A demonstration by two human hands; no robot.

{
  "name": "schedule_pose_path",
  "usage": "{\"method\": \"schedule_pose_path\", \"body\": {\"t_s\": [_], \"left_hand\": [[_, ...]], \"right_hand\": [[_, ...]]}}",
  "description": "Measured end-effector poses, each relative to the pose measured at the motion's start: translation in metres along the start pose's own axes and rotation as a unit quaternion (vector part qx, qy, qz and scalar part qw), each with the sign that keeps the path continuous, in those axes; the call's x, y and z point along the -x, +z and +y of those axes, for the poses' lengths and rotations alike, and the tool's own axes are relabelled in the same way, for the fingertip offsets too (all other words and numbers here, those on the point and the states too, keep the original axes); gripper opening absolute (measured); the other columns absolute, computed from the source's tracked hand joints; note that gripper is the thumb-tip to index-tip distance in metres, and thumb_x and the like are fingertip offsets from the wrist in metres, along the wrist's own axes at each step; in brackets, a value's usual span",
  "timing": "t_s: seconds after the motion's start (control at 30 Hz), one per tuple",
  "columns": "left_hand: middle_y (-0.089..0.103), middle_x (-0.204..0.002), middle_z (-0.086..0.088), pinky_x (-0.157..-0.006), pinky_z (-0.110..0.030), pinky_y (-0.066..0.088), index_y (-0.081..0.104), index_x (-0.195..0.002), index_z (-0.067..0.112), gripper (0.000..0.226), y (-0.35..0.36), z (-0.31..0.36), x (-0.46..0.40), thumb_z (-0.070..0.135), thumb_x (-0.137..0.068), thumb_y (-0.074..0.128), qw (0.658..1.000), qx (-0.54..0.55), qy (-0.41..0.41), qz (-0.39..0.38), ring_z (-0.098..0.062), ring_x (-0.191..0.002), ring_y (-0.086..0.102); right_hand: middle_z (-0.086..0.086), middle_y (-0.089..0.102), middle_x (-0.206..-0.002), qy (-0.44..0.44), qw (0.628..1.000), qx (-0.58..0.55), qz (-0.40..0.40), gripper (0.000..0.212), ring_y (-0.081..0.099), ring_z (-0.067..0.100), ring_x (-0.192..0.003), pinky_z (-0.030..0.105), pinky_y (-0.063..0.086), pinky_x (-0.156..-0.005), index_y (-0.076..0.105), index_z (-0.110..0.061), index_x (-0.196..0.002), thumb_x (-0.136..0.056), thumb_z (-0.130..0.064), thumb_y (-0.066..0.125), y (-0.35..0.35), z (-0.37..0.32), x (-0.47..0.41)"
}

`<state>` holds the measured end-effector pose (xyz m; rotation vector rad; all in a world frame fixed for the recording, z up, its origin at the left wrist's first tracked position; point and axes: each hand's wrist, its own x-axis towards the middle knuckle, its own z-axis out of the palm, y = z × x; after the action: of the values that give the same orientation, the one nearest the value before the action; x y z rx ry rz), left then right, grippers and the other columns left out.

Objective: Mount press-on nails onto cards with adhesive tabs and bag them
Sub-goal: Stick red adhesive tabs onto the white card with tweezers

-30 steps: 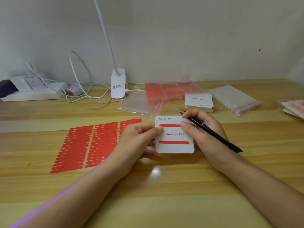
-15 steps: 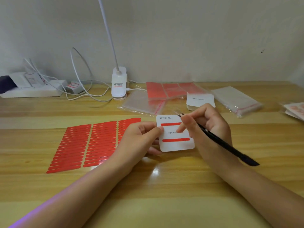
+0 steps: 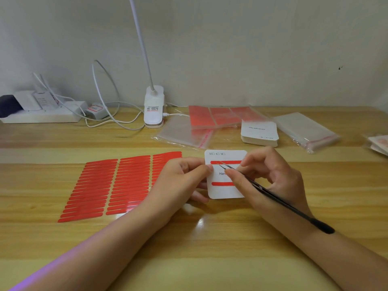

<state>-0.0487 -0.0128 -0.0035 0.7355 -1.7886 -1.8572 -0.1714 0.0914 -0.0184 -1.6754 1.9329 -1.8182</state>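
Observation:
A white card [image 3: 218, 191] printed with size boxes carries two red adhesive strips, one near its top [image 3: 231, 162] and one lower [image 3: 220, 183]. My left hand [image 3: 182, 179] pinches the card's left edge just above the table. My right hand [image 3: 268, 177] grips black tweezers [image 3: 273, 196], whose tips touch the left end of the upper strip. A sheet of several red adhesive strips [image 3: 109, 185] lies flat to the left of the card.
Behind the card lie clear bags [image 3: 180, 133], red sheets in a bag [image 3: 220, 116], a stack of blank cards [image 3: 259, 133] and a bag pack [image 3: 304, 129]. A clip lamp [image 3: 154, 106], cables and a power strip [image 3: 42, 117] line the wall. Finished packs [image 3: 378, 143] sit far right.
My right hand has turned the tweezers from pointing away behind the card to bring their tips down onto the upper red strip. My left hand keeps holding the card.

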Motion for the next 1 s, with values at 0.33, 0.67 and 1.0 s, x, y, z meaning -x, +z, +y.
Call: {"method": "schedule_pose_path", "body": {"t_s": [0.33, 0.67, 1.0], "left_hand": [[0.071, -0.066, -0.002, -0.043, -0.015, 0.048, 0.071, -0.070, 0.016, 0.030, 0.0026, 0.0035, 0.0012, 0.006, -0.092, 0.051, 1.000, -0.002, 0.000, -0.013, -0.011, -0.059, 0.068], [0.071, -0.064, 0.001, -0.044, -0.014, 0.048, 0.074, -0.062, 0.024, 0.041, 0.0033, 0.0038, 0.0030, 0.008, -0.092, 0.051, 1.000, -0.017, 0.006, -0.020, -0.008, -0.058, 0.067], [0.070, -0.062, 0.000, -0.043, -0.014, 0.047, 0.074, -0.060, 0.022, 0.042, 0.0036, 0.0028, 0.0030, 0.007, -0.092, 0.050, 1.000, -0.026, 0.011, -0.010, -0.008, -0.056, 0.066]], "right_hand": [[-0.003, 0.058, -0.081, -0.085, 0.994, 0.066, -0.028, 0.019, 0.059, 0.013, -0.064, 0.021, 0.045, -0.049, 0.046, -0.023, -0.082, -0.080, -0.031, 0.063, 0.0014, 0.0017, -0.0006], [-0.001, 0.059, -0.062, -0.141, 0.985, 0.093, -0.031, 0.014, 0.059, 0.014, -0.065, 0.014, 0.044, -0.051, 0.045, -0.019, -0.083, -0.083, -0.022, 0.059, 0.0019, 0.0060, -0.0007], [0.000, 0.051, -0.054, -0.179, 0.976, 0.118, -0.044, 0.014, 0.049, 0.016, -0.055, 0.012, 0.039, -0.051, 0.042, -0.020, -0.084, -0.084, -0.012, 0.055, 0.0026, 0.0100, -0.0013]]}}
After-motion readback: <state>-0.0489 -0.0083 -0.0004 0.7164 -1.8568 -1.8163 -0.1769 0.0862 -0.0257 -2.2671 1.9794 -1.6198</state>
